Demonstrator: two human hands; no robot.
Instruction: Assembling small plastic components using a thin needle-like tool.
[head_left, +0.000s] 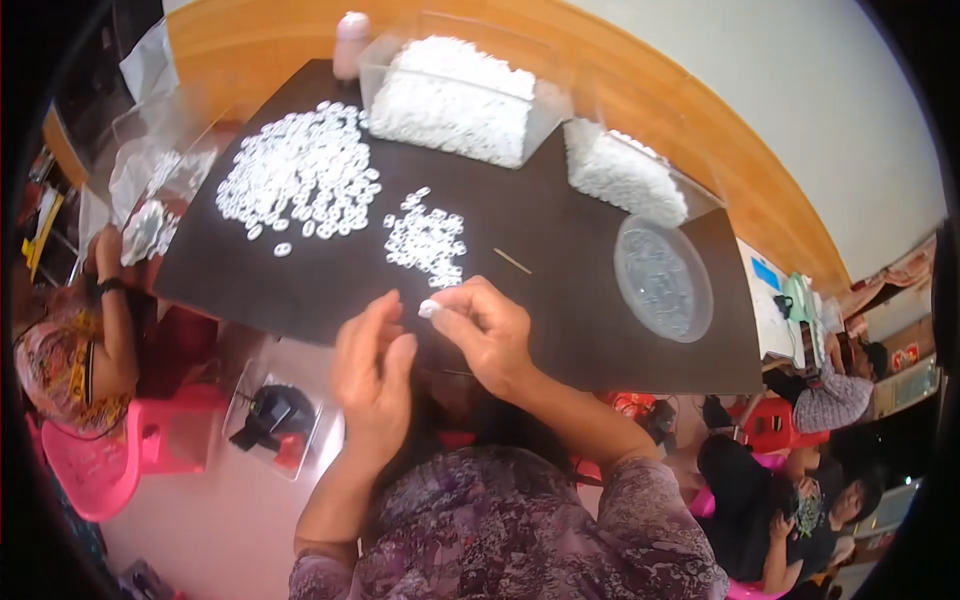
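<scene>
Risk judged: small white piece (428, 309) could slip from fingertip pinch and drop off near edge of dark table (560, 300), falling toward lap. Pinched at tip of right hand (487, 333); left hand (372, 368) held just beside, fingers loosely curled, apparently holding nothing. 2 loose piles of white rings (300, 172) lay beyond.

Bright, even daylight | faint shadows | strong fisheye bending, black rim | slightly soft, perhaps motion blur
</scene>
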